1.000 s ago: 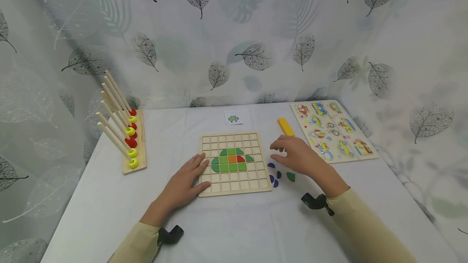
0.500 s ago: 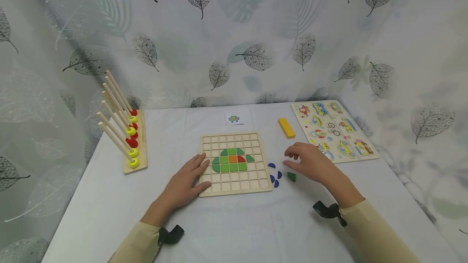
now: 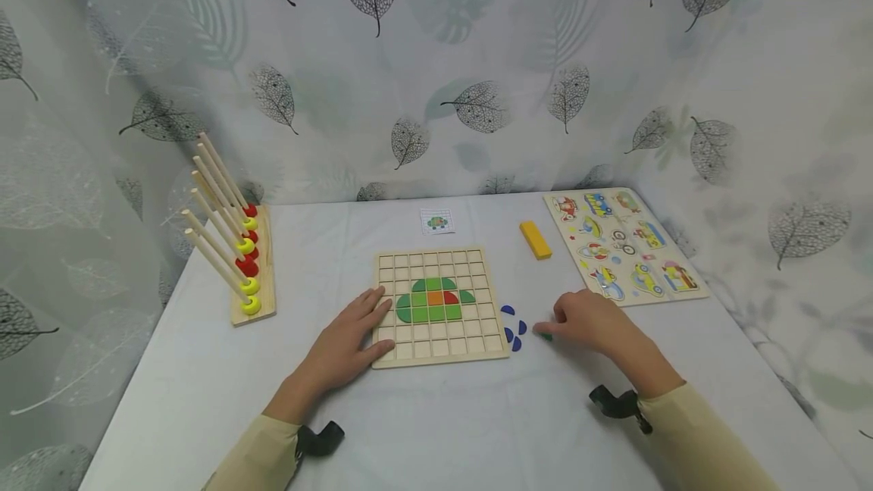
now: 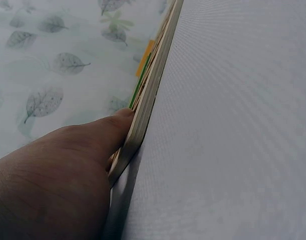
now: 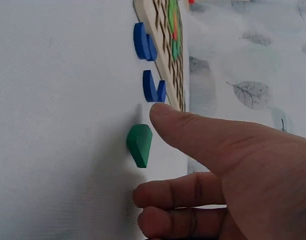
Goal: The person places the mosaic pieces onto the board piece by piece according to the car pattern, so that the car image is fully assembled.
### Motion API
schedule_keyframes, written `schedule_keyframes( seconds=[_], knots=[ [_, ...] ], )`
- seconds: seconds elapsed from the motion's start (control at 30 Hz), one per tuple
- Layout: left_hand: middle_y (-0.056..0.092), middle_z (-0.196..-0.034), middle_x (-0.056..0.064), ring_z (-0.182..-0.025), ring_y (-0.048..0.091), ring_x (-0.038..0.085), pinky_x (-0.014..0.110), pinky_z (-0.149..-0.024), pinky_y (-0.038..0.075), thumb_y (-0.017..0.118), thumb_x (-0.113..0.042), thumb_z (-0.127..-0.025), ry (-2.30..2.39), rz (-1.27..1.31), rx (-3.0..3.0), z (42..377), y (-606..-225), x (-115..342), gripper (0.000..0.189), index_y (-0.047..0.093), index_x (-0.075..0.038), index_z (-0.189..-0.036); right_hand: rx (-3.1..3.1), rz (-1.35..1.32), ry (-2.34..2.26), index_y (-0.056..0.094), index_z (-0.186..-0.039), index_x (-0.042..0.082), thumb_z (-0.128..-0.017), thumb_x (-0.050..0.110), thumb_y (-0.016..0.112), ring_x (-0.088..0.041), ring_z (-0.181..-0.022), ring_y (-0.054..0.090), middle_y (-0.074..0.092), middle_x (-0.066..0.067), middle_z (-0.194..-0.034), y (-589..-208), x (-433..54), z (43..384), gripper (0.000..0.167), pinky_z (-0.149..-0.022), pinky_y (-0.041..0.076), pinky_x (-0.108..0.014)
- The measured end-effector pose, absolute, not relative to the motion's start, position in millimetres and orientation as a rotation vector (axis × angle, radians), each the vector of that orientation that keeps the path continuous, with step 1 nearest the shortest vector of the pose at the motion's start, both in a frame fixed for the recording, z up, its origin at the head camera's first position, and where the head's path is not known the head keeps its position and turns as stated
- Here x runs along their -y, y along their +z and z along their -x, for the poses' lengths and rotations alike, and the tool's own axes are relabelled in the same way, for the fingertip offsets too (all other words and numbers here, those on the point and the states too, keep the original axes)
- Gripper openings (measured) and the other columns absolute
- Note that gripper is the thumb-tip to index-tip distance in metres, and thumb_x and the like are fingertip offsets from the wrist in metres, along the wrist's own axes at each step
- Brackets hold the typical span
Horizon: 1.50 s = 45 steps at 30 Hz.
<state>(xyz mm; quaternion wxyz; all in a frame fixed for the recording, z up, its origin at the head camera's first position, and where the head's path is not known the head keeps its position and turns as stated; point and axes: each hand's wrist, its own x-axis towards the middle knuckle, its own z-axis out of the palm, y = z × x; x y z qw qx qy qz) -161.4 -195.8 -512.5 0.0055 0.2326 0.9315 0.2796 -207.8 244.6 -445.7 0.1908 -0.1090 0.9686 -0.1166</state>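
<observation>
My left hand (image 3: 346,341) rests on the left edge of a wooden grid board (image 3: 446,359), its fingers spread over the rim and its thumb at the near left corner. Green, orange and red pieces (image 3: 434,297) form a turtle-like shape on the grid. Right of the board, my right hand (image 3: 595,324) hovers low over the table with thumb and fingers apart around a green quarter-round block (image 5: 139,145). That block is partly hidden by the hand in the head view; the right wrist view shows it lying between thumb and fingers. Several blue half-round pieces (image 3: 523,327) lie beside the board.
A small picture card (image 3: 436,221) lies behind the board. A yellow bar (image 3: 535,239) is at back right, next to a vehicle puzzle board (image 3: 627,248). On the left stands a peg rack (image 3: 267,301) with red and yellow rings. Leaf-patterned curtains (image 3: 477,157) surround the table.
My right hand has moved away from the board to the right, then come down toward me, over the green block. The left hand has stayed on the board.
</observation>
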Motion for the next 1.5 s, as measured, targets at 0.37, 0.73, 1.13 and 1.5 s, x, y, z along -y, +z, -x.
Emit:
schedule_keyframes(
  seconds=[0.37, 0.73, 1.13, 1.5],
  knots=[
    [0.029, -0.177, 0.008, -0.163, 0.024, 0.033, 0.06, -0.126, 0.03, 0.073, -0.045, -0.103, 0.871, -0.736, -2.921, 161.5, -514.3, 196.5, 0.079, 0.044, -0.01, -0.167, -2.717, 0.366, -0.323, 0.072, -0.091, 0.015, -0.094, 0.034, 0.087, -0.019, -0.074, 0.057, 0.061, 0.001, -0.077, -449.4, -238.2, 208.8, 0.025, -0.066, 0.049, -0.035],
    [0.029, -0.177, 0.009, -0.163, 0.025, 0.033, 0.059, -0.126, 0.03, 0.073, -0.046, -0.103, 0.858, -0.734, -2.924, 161.9, -515.2, 196.6, 0.079, 0.044, -0.01, -0.167, -2.764, 0.475, -0.451, 0.076, -0.111, 0.012, -0.091, 0.017, 0.087, -0.019, -0.083, 0.057, 0.064, 0.002, -0.09, -448.7, -237.4, 208.4, 0.023, -0.076, 0.054, -0.039],
    [0.029, -0.177, 0.008, -0.163, 0.024, 0.033, 0.059, -0.126, 0.03, 0.073, -0.046, -0.103, 0.854, -0.728, -2.925, 162.2, -514.4, 196.5, 0.08, 0.044, -0.01, -0.167, -2.816, 0.544, -0.461, 0.078, -0.107, 0.013, -0.09, 0.019, 0.09, -0.017, -0.083, 0.057, 0.064, 0.005, -0.091, -455.6, -232.0, 211.4, 0.021, -0.075, 0.053, -0.035],
    [0.03, -0.177, 0.009, -0.163, 0.024, 0.033, 0.059, -0.126, 0.03, 0.073, -0.047, -0.103, 0.856, -0.735, -2.924, 162.4, -514.6, 196.4, 0.079, 0.045, -0.009, -0.167, -2.893, 0.616, -0.557, 0.08, -0.11, 0.012, -0.092, 0.019, 0.09, -0.017, -0.086, 0.058, 0.066, 0.003, -0.098, -446.7, -228.6, 210.8, 0.022, -0.072, 0.053, -0.033]
  ],
)
